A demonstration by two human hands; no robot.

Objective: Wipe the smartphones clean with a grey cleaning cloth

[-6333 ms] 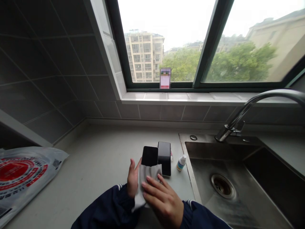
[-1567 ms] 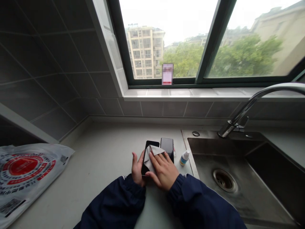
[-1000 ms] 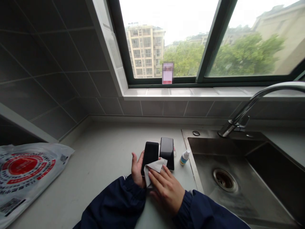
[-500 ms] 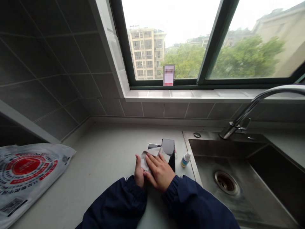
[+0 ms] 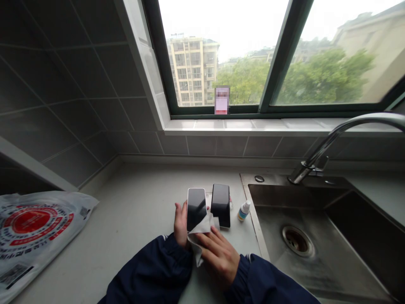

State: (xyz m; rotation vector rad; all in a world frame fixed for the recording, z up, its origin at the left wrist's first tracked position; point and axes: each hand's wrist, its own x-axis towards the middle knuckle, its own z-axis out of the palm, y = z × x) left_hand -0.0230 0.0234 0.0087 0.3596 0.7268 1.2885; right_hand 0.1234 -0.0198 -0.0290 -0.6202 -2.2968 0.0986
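Note:
A white-edged phone (image 5: 196, 207) with a dark screen rests in my left hand (image 5: 181, 224), whose thumb stands at its left edge while fingertips show at its right. My right hand (image 5: 221, 253) has its fingers closed on a light grey cloth (image 5: 201, 226), which overlaps the phone's lower end and hangs down in a fold. Just right of the held phone, a black phone (image 5: 220, 204) lies on the counter. A small white bottle (image 5: 244, 210) with a blue and yellow label stands between that phone and the sink.
The steel sink (image 5: 253, 198) with its curved faucet (image 5: 319, 143) is on the right. A white plastic bag (image 5: 41, 228) with red print lies at the left on the pale counter (image 5: 136, 202). Tiled wall and window are behind.
My right hand has drawn back toward me and right with the cloth, uncovering the phone. The phone now shows almost whole in my left hand.

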